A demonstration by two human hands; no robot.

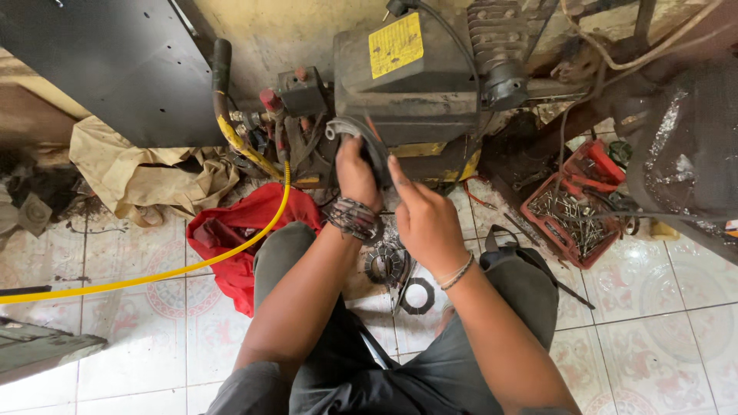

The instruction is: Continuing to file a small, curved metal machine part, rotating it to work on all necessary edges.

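Note:
My left hand [354, 170] grips a dark, curved metal part with a grey worn edge [361, 132] and holds it up in front of a black engine-like machine [419, 81]. My right hand [423, 215] is beside it, with the thumb pressed against the part's lower edge. I sit on the tiled floor with my knees apart. Between my legs lie a round toothed metal piece [384, 263] and a black ring gasket [419, 296].
A yellow hose [154, 275] runs from the machine across the floor to the left. A red cloth [238, 234] lies by my left knee. A red tray of screws and nails [573, 215] sits at the right. Crumpled beige cloth [146, 173] is at the left.

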